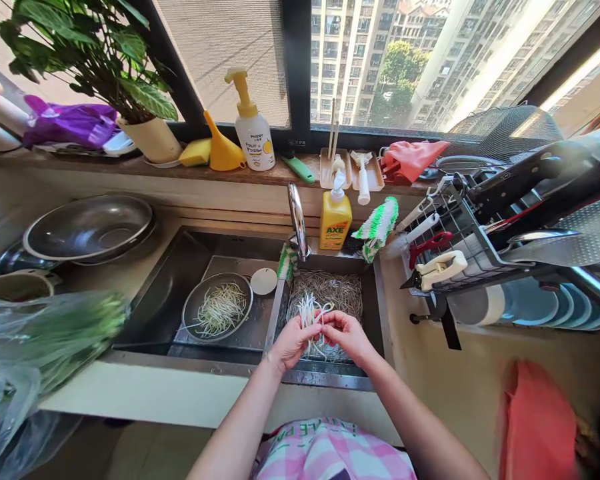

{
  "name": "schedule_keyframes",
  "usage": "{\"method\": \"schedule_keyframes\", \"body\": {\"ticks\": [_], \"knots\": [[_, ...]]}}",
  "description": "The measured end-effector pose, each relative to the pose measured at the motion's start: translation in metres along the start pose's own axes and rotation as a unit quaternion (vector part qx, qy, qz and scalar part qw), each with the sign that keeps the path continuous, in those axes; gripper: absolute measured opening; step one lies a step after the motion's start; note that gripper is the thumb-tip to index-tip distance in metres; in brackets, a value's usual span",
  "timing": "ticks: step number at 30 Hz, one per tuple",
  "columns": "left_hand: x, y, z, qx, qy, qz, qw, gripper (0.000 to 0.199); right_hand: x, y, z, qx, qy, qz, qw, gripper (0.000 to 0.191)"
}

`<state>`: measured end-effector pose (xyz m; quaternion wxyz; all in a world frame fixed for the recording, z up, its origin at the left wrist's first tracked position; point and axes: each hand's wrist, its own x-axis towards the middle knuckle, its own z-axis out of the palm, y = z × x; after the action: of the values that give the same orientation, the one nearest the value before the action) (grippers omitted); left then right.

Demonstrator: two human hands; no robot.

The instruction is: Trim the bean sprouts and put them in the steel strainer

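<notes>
Over the right sink basin point(379, 313), my left hand point(291, 341) is closed around a bunch of long white bean sprouts point(307, 310). My right hand point(349, 335) is closed too, its fingertips pinching sprouts at the side of that bunch, against the left fingers. Thin pale strands point(343, 285) fill the basin below, partly hidden by my hands. In the left basin point(155, 293), a round metal strainer point(186, 313) holds a heap of similar sprouts point(223, 309). Beside it lies a small white round disc point(264, 281).
The faucet point(296, 220) rises behind the basins, with a yellow soap bottle point(335, 220) and a green-white cloth point(379, 223) nearby. Bagged greens point(75, 333) and a large pan point(90, 230) occupy the left counter. A dish rack point(473, 233) with utensils stands right.
</notes>
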<state>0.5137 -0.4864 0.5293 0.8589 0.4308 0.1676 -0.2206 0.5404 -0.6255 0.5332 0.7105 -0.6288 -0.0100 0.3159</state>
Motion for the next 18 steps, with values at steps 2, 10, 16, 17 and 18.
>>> {"method": "schedule_keyframes", "body": {"ticks": [2, 10, 16, 17, 18], "knots": [[0.002, -0.003, 0.001, 0.016, 0.01, 0.002, 1.0, 0.036, -0.001, 0.007, 0.0, 0.015, 0.0, 0.021, 1.0, 0.023], [0.0, 0.001, 0.001, 0.015, 0.044, -0.04, 0.998, 0.035, 0.006, 0.009, -0.028, -0.054, 0.102, 0.006, 0.993, 0.014], [0.001, 0.0, 0.001, 0.046, 0.043, -0.056, 0.996, 0.04, 0.005, -0.011, -0.043, -0.316, 0.098, -0.145, 0.933, 0.012], [0.002, -0.001, 0.001, 0.045, 0.048, -0.053, 0.996, 0.041, 0.002, -0.013, -0.04, -0.314, 0.067, -0.146, 0.936, 0.012], [0.003, -0.002, 0.001, 0.043, 0.051, -0.047, 0.997, 0.041, 0.0, -0.014, -0.036, -0.303, 0.034, -0.143, 0.942, 0.014]]}}
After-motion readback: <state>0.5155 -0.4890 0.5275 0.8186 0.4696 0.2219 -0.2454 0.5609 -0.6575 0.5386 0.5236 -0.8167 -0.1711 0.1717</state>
